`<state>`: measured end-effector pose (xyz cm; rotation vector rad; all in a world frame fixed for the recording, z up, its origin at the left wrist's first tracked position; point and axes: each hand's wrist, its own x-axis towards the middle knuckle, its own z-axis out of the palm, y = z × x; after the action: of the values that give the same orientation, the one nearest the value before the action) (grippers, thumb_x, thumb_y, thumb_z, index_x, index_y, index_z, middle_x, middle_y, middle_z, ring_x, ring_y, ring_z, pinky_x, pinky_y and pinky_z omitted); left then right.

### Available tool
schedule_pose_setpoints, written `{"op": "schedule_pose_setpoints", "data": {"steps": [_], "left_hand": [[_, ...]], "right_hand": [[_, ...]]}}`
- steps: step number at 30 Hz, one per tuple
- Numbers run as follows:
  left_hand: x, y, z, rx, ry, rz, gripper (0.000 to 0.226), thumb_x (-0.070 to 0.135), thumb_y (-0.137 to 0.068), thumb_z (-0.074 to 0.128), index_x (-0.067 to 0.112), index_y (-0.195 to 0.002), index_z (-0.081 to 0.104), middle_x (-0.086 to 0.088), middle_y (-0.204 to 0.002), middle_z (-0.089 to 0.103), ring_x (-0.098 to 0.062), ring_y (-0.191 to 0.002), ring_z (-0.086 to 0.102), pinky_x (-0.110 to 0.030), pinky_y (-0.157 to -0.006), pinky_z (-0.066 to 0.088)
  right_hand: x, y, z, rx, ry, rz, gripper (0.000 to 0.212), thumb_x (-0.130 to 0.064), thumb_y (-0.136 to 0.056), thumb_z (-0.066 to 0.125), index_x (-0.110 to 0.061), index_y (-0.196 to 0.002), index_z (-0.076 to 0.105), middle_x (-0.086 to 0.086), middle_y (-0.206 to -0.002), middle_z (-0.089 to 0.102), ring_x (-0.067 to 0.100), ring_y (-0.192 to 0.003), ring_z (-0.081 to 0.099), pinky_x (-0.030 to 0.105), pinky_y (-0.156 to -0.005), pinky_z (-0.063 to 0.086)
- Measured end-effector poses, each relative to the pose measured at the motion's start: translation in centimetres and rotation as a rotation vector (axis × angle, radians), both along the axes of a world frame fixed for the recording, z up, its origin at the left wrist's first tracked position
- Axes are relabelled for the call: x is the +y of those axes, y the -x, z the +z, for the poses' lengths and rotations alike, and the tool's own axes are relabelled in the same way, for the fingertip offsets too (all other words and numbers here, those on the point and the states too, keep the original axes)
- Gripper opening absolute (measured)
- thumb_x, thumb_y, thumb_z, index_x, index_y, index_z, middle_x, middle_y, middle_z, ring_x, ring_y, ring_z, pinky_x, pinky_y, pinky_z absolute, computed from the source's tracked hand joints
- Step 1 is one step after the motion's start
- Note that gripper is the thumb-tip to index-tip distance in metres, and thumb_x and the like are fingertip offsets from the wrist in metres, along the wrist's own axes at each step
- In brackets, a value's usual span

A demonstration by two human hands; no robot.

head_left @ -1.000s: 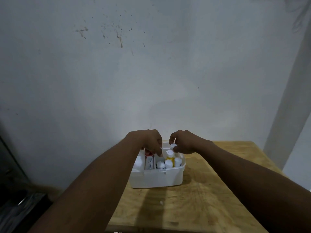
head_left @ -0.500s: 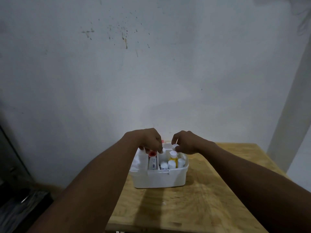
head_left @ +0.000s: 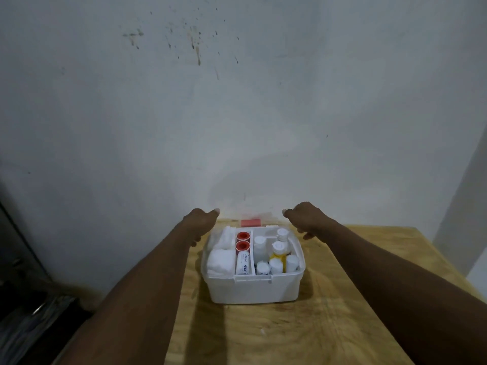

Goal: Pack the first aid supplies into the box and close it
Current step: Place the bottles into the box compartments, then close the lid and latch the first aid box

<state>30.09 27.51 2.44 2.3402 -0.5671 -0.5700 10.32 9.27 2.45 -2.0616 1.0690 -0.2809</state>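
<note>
The white first aid box [head_left: 253, 289] stands open on the wooden table [head_left: 329, 325]. Inside it are white gauze rolls [head_left: 220, 260] on the left, two red-cored tape rolls [head_left: 243, 241] and a tube [head_left: 243, 266] in the middle, and several small white bottles [head_left: 276, 264] on the right, one with a yellow label. Behind the box the hinged lid with its red handle [head_left: 250, 222] shows only as a pale blur. My left hand [head_left: 201, 222] is at the lid's left end and my right hand [head_left: 304, 218] at its right end, thumbs pointing inward, fingers curled on it.
A stained grey-white wall [head_left: 237, 114] rises right behind the table. Dark clutter [head_left: 31, 312] lies on the floor at the lower left. A pale pillar or door frame [head_left: 463, 206] stands at the right. Bare tabletop lies in front of the box and to its right.
Both hands have left the bottles inside the box and moved apart and back to the two ends of the lid. The camera has tilted slightly.
</note>
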Motion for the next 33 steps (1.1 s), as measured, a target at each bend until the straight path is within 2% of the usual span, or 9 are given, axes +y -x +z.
{"op": "schedule_pose_setpoints", "data": {"steps": [2,4,9,12,14,18,21,26,33], "left_hand": [[0.1,-0.5,-1.3,0.106,0.007,0.042,0.049,0.048,-0.097,0.049,0.002,-0.115,0.055,-0.017,-0.109,0.065,-0.034,-0.091,0.068,-0.037,-0.075,0.059],[-0.1,-0.6,-2.0,0.185,0.024,0.064,0.033,0.030,-0.097,0.052,0.000,-0.109,0.061,-0.020,-0.105,0.068,-0.034,-0.086,0.069,-0.037,-0.072,0.060],[-0.6,-1.4,-2.8,0.276,0.136,0.098,0.024,0.019,-0.093,0.054,-0.001,-0.105,0.061,-0.021,-0.100,0.067,-0.035,-0.087,0.067,-0.043,-0.078,0.059],[-0.5,-1.7,-2.7,0.287,0.175,0.098,0.023,0.015,-0.093,0.057,-0.003,-0.106,0.061,-0.019,-0.094,0.065,-0.032,-0.079,0.065,-0.038,-0.067,0.058],[-0.3,-1.5,-2.4,0.286,0.207,0.107,0.021,0.012,-0.093,0.059,-0.004,-0.107,0.063,-0.020,-0.095,0.066,-0.031,-0.076,0.065,-0.035,-0.060,0.055],[0.3,-1.1,-1.3,0.295,0.326,0.115,0.011,0.003,-0.091,0.061,0.001,-0.100,0.067,-0.021,-0.104,0.069,-0.031,-0.084,0.067,-0.036,-0.068,0.057],[0.9,-1.0,-0.1,0.315,0.418,0.109,0.018,0.016,-0.093,0.061,0.006,-0.107,0.065,-0.016,-0.107,0.071,-0.031,-0.090,0.070,-0.041,-0.085,0.058],[2.6,-0.4,2.3,0.341,0.479,0.066,0.052,0.056,-0.099,0.043,0.009,-0.102,0.066,-0.008,-0.106,0.074,-0.031,-0.097,0.070,-0.037,-0.080,0.049],[5.2,1.4,3.3,0.293,0.465,0.018,0.068,0.068,-0.095,0.037,0.009,-0.100,0.070,-0.008,-0.107,0.074,-0.030,-0.101,0.069,-0.041,-0.091,0.050]], "right_hand": [[-0.2,-0.6,-1.2,-0.032,-0.164,-0.047,0.040,-0.039,-0.094,0.049,-0.001,-0.105,0.054,0.016,-0.099,0.061,0.033,-0.085,0.064,0.036,-0.067,0.052],[-0.2,-1.0,-1.9,-0.088,-0.279,-0.096,0.029,-0.030,-0.095,0.050,-0.002,-0.094,0.054,0.017,-0.090,0.059,0.031,-0.073,0.059,0.035,-0.063,0.049],[-1.3,-2.1,-2.8,-0.151,-0.323,-0.221,0.010,-0.001,-0.088,0.054,0.001,-0.078,0.053,0.016,-0.067,0.052,0.027,-0.053,0.049,0.030,-0.048,0.044],[-1.6,-2.4,-2.9,-0.191,-0.326,-0.258,0.009,0.006,-0.083,0.056,0.002,-0.076,0.052,0.015,-0.068,0.050,0.026,-0.053,0.046,0.030,-0.047,0.041],[-1.6,-2.6,-2.7,-0.220,-0.301,-0.248,0.007,0.005,-0.082,0.056,0.001,-0.087,0.056,0.018,-0.080,0.053,0.028,-0.063,0.050,0.034,-0.055,0.047],[-1.0,-2.6,-1.8,-0.312,-0.268,-0.225,0.038,0.003,-0.081,0.054,0.006,-0.119,0.058,0.018,-0.097,0.061,0.032,-0.077,0.063,0.039,-0.069,0.053],[-0.1,-2.3,-0.3,-0.394,-0.279,-0.210,0.039,-0.006,-0.083,0.055,-0.008,-0.122,0.058,0.014,-0.109,0.063,0.032,-0.086,0.068,0.040,-0.073,0.058],[1.2,-0.7,2.3,-0.471,-0.322,-0.227,0.025,-0.016,-0.083,0.049,-0.007,-0.100,0.065,0.013,-0.095,0.069,0.027,-0.081,0.065,0.033,-0.066,0.046],[3.2,2.4,3.3,-0.511,-0.314,-0.150,0.031,-0.036,-0.093,0.042,-0.014,-0.088,0.064,0.007,-0.087,0.064,0.024,-0.078,0.059,0.033,-0.070,0.042]]}}
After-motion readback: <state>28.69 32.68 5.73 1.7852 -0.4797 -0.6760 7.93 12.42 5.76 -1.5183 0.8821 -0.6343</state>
